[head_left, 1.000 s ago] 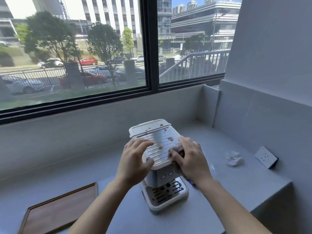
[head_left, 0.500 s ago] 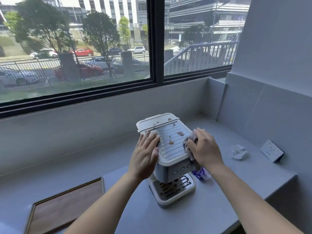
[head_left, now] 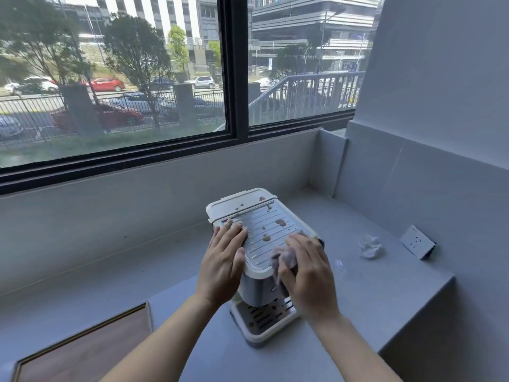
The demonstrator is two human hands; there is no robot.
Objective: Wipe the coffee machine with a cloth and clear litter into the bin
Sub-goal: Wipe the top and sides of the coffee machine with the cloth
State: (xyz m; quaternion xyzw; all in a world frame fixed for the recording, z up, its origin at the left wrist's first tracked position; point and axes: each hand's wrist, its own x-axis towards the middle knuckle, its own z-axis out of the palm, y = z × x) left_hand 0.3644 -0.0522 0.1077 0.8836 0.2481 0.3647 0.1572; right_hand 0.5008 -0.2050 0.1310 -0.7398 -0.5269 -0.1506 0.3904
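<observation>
A white coffee machine (head_left: 264,232) stands on the grey counter (head_left: 358,299), its ribbed top marked with several brown stains. My left hand (head_left: 223,260) lies flat on the machine's left top edge, fingers spread. My right hand (head_left: 308,274) presses a pale purple-grey cloth (head_left: 283,260) against the front right corner of the top. A crumpled white paper ball (head_left: 370,245) lies on the counter to the machine's right. No bin is in view.
A white wall socket (head_left: 417,242) sits on the right wall near the paper ball. A brown wooden board (head_left: 88,351) lies at the counter's lower left. A large window runs behind the counter. The counter edge drops off at the lower right.
My right hand has slid the cloth from the machine's right side down to its front right corner. My left hand stays on the left top edge. The view has shifted slightly.
</observation>
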